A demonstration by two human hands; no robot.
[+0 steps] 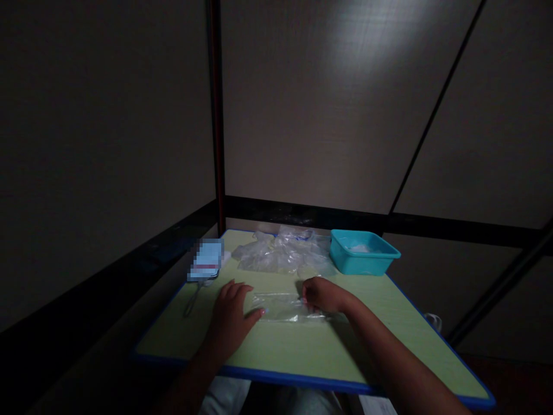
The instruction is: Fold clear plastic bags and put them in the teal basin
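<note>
Head view: a panelled wall [302, 121] takes up most of the scene, dim and crossed by dark strips. Below it stands the desk [294, 351], pale green with a blue rim, its near edge just in front of the person's lap. A loose heap of clear plastic bags [285, 253] spreads along the far edge, crumpled and overlapping. Just beside the heap, at the far right corner, sits a turquoise basin [367, 263] with something whitish [358, 248] inside, too dim to make out.

A single clear bag [279, 311] lies flat around the middle of the desk, its long side roughly parallel to the near edge, between the two hands. The right hand [324, 294] is over the bag's right part, fingers curled down towards it; whether they pinch the film or only press on it, I cannot tell. The left hand [233, 311] is released, fingers spread, with the thumb tip at the bag's left end.

The step in hand looks like handling this one bag laid out flat, apart from the heap. The next move probably calls for steadying the left end while the right fingers work lightly, since thin film could slide or wrinkle.

Near the left edge, towards the far left corner, is a phone-like device [207, 259] with a blurred screen. Just in front of it lies a slim looped item [192, 300], unclear in kind.
</note>
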